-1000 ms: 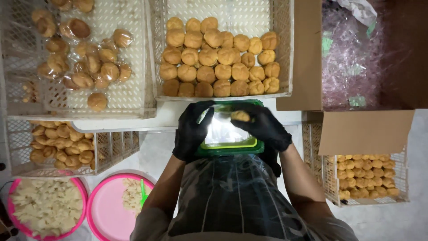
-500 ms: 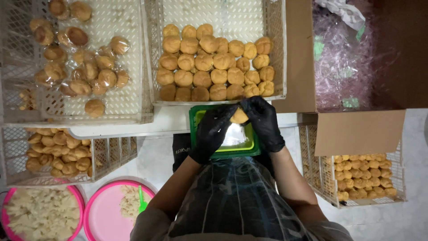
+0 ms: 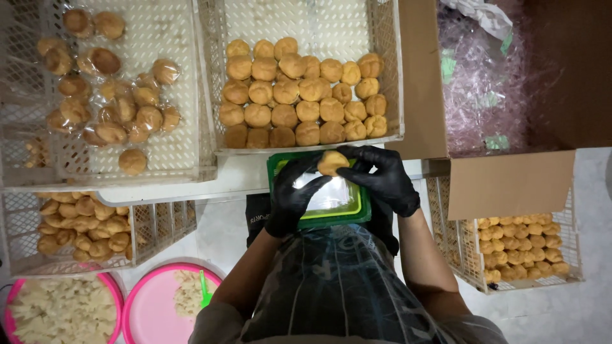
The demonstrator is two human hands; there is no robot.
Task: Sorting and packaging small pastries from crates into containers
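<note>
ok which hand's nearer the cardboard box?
Right. The right hand holds the bun just left of the cardboard box; the left hand is farther left, over the green tray.

Black-gloved hands (image 3: 376, 178) pinch a golden-brown round pastry (image 3: 332, 163). Beneath sits a green plastic tray (image 3: 319, 220). Perforated white plastic crates (image 3: 191, 95) hold more.

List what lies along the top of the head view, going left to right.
White plastic crate of wrapped buns → white plastic crate of bare golden buns → brown cardboard box of clear pink wrappers. Below the middle crate, both black-gloved hands hold one bun.
</note>
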